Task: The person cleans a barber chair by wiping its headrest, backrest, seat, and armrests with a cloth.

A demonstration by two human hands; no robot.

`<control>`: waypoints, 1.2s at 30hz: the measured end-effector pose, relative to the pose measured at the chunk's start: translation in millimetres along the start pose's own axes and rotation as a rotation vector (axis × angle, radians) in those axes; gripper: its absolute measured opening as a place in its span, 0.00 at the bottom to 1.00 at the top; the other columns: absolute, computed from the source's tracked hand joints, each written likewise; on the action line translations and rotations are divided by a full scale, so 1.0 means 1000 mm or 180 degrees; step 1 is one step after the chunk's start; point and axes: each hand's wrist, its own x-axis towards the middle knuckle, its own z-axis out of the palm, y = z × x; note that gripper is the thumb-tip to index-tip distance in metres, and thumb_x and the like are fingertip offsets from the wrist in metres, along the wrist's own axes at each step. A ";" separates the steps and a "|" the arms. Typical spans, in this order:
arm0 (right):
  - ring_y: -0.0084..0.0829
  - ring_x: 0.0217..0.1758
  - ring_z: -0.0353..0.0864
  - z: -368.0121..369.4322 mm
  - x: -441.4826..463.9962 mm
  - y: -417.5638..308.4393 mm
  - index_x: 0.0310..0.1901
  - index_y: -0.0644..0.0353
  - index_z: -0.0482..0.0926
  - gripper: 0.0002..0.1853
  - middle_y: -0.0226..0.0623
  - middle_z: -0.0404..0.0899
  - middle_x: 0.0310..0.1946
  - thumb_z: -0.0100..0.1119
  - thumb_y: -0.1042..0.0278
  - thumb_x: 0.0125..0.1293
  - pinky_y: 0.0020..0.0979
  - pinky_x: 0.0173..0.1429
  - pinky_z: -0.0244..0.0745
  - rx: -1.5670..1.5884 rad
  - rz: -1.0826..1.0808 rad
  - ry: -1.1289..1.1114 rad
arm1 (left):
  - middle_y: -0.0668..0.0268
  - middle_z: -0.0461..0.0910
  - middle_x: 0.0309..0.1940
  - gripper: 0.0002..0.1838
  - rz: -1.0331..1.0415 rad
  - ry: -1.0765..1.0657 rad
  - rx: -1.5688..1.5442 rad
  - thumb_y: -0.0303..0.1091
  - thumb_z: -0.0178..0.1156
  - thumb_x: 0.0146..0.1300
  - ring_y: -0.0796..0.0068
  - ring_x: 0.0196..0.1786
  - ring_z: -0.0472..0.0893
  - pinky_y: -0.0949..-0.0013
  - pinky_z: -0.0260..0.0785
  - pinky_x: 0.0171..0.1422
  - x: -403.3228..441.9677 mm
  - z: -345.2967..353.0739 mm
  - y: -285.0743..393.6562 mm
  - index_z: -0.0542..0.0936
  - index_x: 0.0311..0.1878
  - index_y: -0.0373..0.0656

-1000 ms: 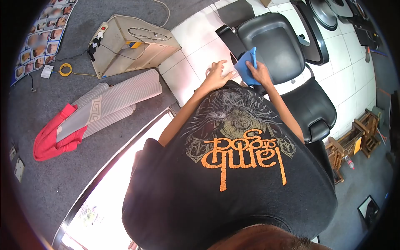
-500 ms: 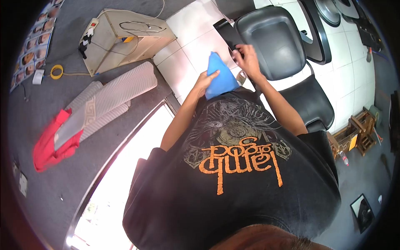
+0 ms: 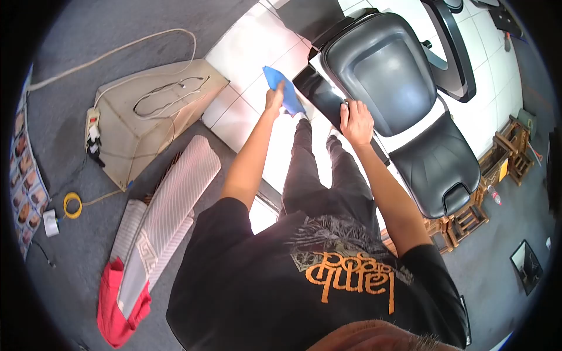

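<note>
My left hand [image 3: 274,100] is closed on a folded blue cloth [image 3: 284,89], which hangs beside the chair above the white tiles. My right hand [image 3: 357,124] grips the edge of a glossy black armrest [image 3: 319,93], with its fingers together. That armrest runs along the near side of a black padded salon chair [image 3: 380,70]. Part of the armrest is hidden behind my right hand. The cloth and the armrest appear close together, but whether they touch is unclear.
A beige cabinet [image 3: 137,126] with cables and a power strip stands at left. Below it lies a striped padded board [image 3: 175,199] with red cloth [image 3: 117,310]. Another black seat [image 3: 436,161] and wooden stools [image 3: 509,146] are at right.
The blue cloth passed from my right hand to my left, which has since moved forward and left. My right hand has come down onto the armrest. The view has tilted, showing my legs.
</note>
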 end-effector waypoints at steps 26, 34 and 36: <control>0.44 0.41 0.82 0.003 0.000 0.003 0.50 0.57 0.84 0.11 0.39 0.80 0.37 0.60 0.60 0.76 0.43 0.47 0.78 0.0175 -0.0072 0.0078 | 0.54 0.86 0.60 0.25 0.2830 -0.0274 0.1986 0.39 0.64 0.74 0.58 0.62 0.86 0.55 0.75 0.67 0.056 0.138 -0.056 0.78 0.70 0.43; 0.44 0.42 0.82 0.001 -0.001 0.001 0.50 0.57 0.84 0.11 0.38 0.80 0.37 0.59 0.60 0.76 0.43 0.48 0.78 0.0157 -0.0017 0.0040 | 0.55 0.85 0.60 0.24 0.2341 0.0072 0.1508 0.40 0.63 0.73 0.58 0.61 0.85 0.51 0.75 0.67 0.013 0.109 -0.099 0.78 0.70 0.44; 0.44 0.42 0.82 0.001 0.001 0.001 0.50 0.57 0.84 0.11 0.38 0.80 0.37 0.59 0.60 0.76 0.43 0.48 0.78 0.0145 -0.0021 0.0016 | 0.56 0.85 0.60 0.24 0.2457 0.0535 0.1278 0.41 0.63 0.73 0.57 0.61 0.85 0.50 0.74 0.67 0.029 0.106 -0.072 0.78 0.70 0.44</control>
